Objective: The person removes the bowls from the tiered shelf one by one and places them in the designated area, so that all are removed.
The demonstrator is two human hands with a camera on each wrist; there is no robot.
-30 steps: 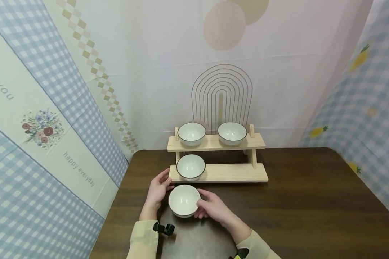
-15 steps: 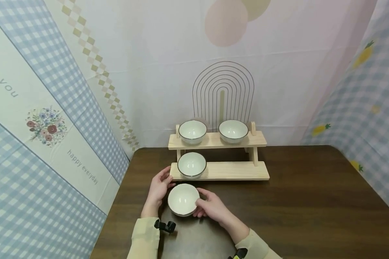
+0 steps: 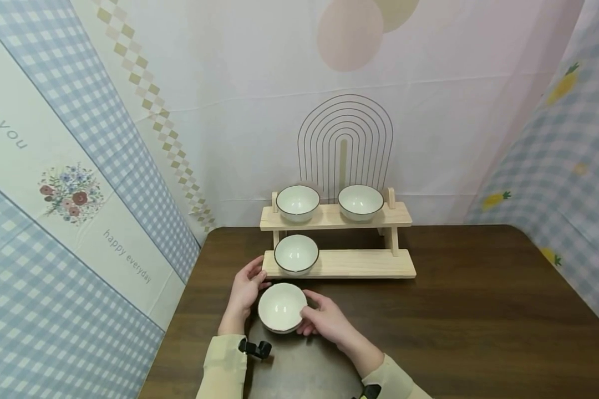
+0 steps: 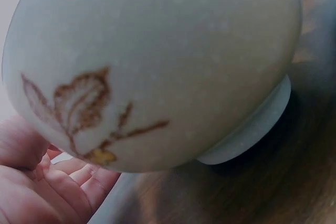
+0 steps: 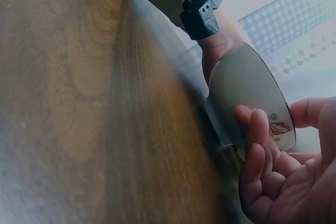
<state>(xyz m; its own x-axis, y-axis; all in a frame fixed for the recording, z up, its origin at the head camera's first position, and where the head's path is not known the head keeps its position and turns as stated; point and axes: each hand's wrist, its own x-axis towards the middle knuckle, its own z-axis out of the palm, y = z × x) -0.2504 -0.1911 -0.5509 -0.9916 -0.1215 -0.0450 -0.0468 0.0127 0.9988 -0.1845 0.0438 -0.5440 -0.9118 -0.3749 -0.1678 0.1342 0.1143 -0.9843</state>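
Note:
A white bowl (image 3: 282, 307) with a dark rim is held in front of a two-tier wooden shelf (image 3: 364, 265). My right hand (image 3: 326, 318) grips its right side, thumb at the rim and fingers around the outside. The right wrist view shows that bowl (image 5: 247, 87) tilted, with fingers (image 5: 257, 129) against its painted wall. My left hand (image 3: 244, 291) grips the left end of the shelf's lower board, thumb at the front edge. In the left wrist view the bowl (image 4: 173, 51), with a brown leaf pattern, hides part of my left hand (image 4: 47, 187).
One bowl (image 3: 297, 255) stands at the left of the lower board. Two more bowls, a left one (image 3: 298, 203) and a right one (image 3: 360, 203), stand on the upper board. The dark wooden table (image 3: 459, 321) stretches right; patterned cloth (image 3: 249, 138) hangs behind.
The head view has shifted slightly, moving the whole scene a little in the picture. Both hands keep their holds, and the bowl stays nearly still in front of the shelf.

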